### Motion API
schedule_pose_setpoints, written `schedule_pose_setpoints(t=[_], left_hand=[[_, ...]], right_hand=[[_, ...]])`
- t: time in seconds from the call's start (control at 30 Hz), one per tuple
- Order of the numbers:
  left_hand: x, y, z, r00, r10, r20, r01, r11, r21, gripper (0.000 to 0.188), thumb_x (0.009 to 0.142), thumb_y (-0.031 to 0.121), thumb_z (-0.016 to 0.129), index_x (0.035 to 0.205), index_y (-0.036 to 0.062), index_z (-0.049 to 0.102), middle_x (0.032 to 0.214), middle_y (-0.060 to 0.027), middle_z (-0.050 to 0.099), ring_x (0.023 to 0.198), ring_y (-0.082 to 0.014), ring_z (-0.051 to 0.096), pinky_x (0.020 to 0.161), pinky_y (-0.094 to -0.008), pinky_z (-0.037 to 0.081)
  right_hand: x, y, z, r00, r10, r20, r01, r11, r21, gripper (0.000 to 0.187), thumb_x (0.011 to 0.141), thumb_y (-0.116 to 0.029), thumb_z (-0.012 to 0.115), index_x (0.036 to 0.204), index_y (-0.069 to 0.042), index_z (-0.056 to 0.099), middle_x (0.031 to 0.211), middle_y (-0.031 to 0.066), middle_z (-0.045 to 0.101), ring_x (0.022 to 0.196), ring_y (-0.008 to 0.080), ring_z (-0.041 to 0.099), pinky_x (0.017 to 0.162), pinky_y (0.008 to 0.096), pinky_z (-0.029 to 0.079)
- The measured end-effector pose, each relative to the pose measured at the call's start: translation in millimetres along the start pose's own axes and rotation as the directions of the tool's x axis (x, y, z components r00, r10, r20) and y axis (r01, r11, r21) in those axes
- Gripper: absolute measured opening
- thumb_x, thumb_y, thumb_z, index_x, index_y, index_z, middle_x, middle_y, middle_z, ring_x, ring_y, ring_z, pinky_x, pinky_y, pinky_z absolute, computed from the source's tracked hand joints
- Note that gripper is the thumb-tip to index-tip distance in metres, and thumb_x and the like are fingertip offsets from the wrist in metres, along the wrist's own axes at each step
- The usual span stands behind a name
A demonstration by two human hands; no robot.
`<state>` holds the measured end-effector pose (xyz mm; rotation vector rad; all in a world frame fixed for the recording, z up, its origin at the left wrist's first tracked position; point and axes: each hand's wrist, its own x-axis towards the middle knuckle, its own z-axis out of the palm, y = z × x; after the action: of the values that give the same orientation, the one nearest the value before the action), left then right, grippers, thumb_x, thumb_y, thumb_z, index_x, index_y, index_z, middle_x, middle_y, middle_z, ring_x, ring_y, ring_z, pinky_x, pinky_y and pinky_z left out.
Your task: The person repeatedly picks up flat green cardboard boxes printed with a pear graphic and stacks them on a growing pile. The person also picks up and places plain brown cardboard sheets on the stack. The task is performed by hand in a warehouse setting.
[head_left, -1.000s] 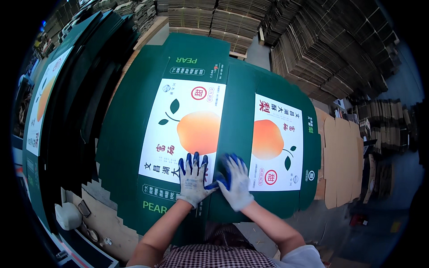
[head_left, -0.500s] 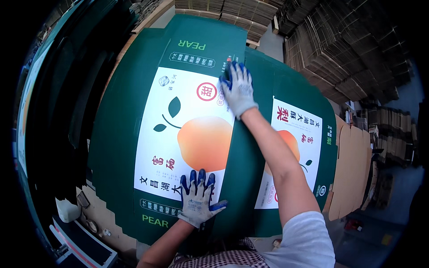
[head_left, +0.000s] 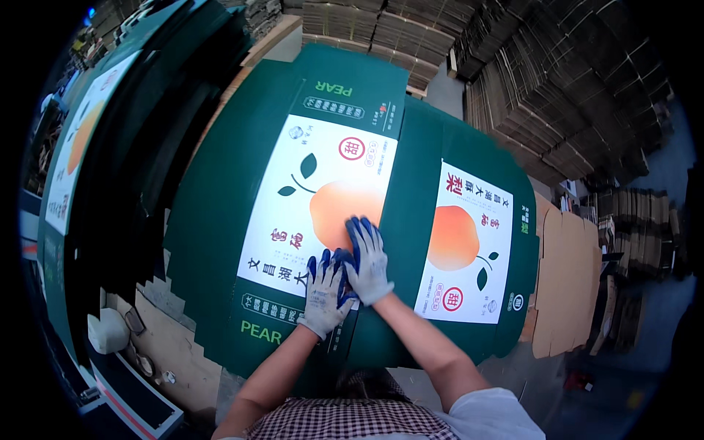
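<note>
A large dark green flat carton sheet [head_left: 411, 205] with two white panels lies in front of me, each panel printed with an orange-yellow pear. My left hand [head_left: 325, 293], in a grey-white work glove with blue fingers, rests flat on the lower end of the left panel. Beside it, touching or overlapping at the thumb, my right hand [head_left: 369, 258] in a matching glove lies with its fingers stretched over the edge of the printed pear. Both palms press down on the sheet, and neither hand holds anything.
At the left stands a tall stack of green carton sheets [head_left: 125, 139]. Brown cardboard [head_left: 565, 279] sticks out at the right. Bundled cardboard piles [head_left: 565, 88] fill the back right. A white plastic container [head_left: 108, 330] sits at the lower left.
My right hand has come down from the far end of the left panel to beside my left hand. The left hand stays near the same place on the sheet. The view has shifted slightly.
</note>
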<state>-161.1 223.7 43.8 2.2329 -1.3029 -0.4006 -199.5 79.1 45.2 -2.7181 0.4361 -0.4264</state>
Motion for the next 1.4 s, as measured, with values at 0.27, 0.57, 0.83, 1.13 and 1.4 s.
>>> schedule_pose_setpoints(t=[0.27,0.57,0.83,1.13,1.4], left_hand=[[12,-36,-148,0.754,0.088,-0.651,-0.089,0.996,0.033,0.063,0.077,0.031,0.059,0.131,0.0077,0.037,0.137,-0.0138,0.033,0.129,-0.0291,0.026,0.107,-0.0431,0.013],[14,-106,-376,0.437,-0.55,-0.712,0.895,0.342,0.285,0.082,0.079,0.058,0.046,0.139,0.0104,0.016,0.144,-0.013,0.016,0.133,-0.0267,0.014,0.107,-0.0444,0.006],[-4,-118,-390,0.562,-0.673,-0.481,0.824,0.401,0.401,0.044,0.081,0.027,0.052,0.117,0.003,0.048,0.112,-0.0183,0.055,0.103,-0.0286,0.055,0.087,-0.0394,0.043],[-17,-11,-287,0.878,-0.306,-0.367,0.478,0.588,0.653,0.037,0.08,0.025,0.051,0.108,0.0006,0.051,0.1,-0.0158,0.058,0.09,-0.0267,0.057,0.077,-0.0372,0.044],[-22,67,-105,0.993,-0.121,0.006,0.092,0.782,0.616,0.039,0.079,0.029,0.051,0.103,-0.0017,0.052,0.093,-0.0136,0.058,0.082,-0.0243,0.057,0.072,-0.0362,0.043]], right_hand=[[-118,-34,-15,0.946,0.197,0.256,-0.196,0.98,-0.03,0.076,0.076,-0.04,0.057,0.13,0.005,0.028,0.135,0.0227,0.026,0.127,0.0383,0.02,0.106,0.0475,0.012],[-110,-34,-1,0.954,0.19,0.232,-0.168,0.979,-0.112,0.084,0.076,-0.045,0.056,0.134,0.006,0.022,0.139,0.0237,0.02,0.129,0.039,0.017,0.107,0.0467,0.011],[-110,-18,-3,0.948,0.195,0.253,-0.166,0.977,-0.131,0.086,0.076,-0.051,0.054,0.133,0.005,0.023,0.139,0.0247,0.021,0.13,0.0389,0.016,0.107,0.0466,0.011],[-18,-93,-44,0.893,0.18,0.413,-0.435,0.579,0.689,0.061,0.085,-0.036,0.049,0.133,-0.004,0.03,0.128,0.021,0.04,0.114,0.0342,0.04,0.094,0.0403,0.032],[20,-83,-13,0.787,0.332,0.52,-0.328,-0.489,0.809,0.021,0.082,-0.002,0.053,0.102,-0.006,0.048,0.088,0.0118,0.058,0.057,0.0214,0.056,0.049,0.031,0.048]])
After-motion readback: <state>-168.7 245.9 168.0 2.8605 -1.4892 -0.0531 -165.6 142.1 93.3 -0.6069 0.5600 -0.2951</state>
